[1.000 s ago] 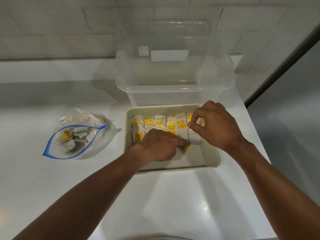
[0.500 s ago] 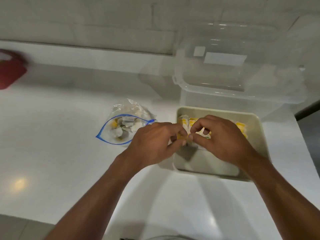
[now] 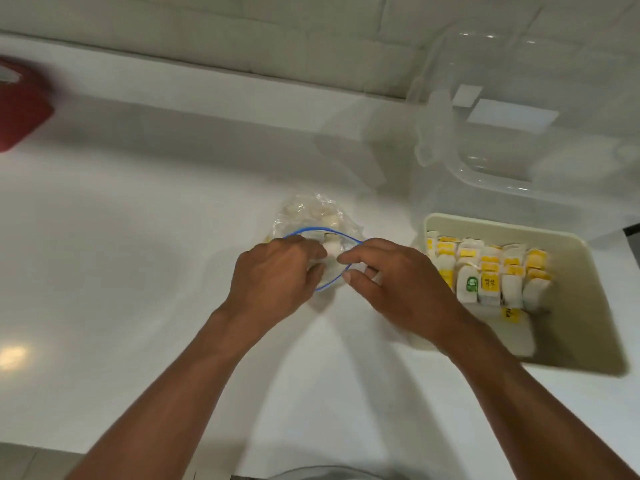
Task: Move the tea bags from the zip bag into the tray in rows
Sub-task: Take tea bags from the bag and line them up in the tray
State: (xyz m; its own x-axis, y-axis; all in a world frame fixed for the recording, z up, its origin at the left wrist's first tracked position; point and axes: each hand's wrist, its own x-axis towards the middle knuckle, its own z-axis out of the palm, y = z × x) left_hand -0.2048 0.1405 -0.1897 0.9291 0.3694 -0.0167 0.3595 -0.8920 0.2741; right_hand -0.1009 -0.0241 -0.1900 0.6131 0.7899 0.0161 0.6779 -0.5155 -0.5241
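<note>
On counter [image 3: 131,271] middle, zip bag [image 3: 308,213]; wide white stretch left, tray [image 3: 512,228] close right, by counter edge. Left hand [image 3: 273,277] grips bag mouth; right hand [image 3: 394,284] pinches blue rim.

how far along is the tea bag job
Done: rows of tea bags fill the far half of the tray. In hand: right hand pinches the zip bag at its rim, left hand at its mouth. Left: more bags inside it.

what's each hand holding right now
Left hand: curled at the zip bag mouth; what it holds cannot be told.
Right hand: pinches the zip bag's rim.
</note>
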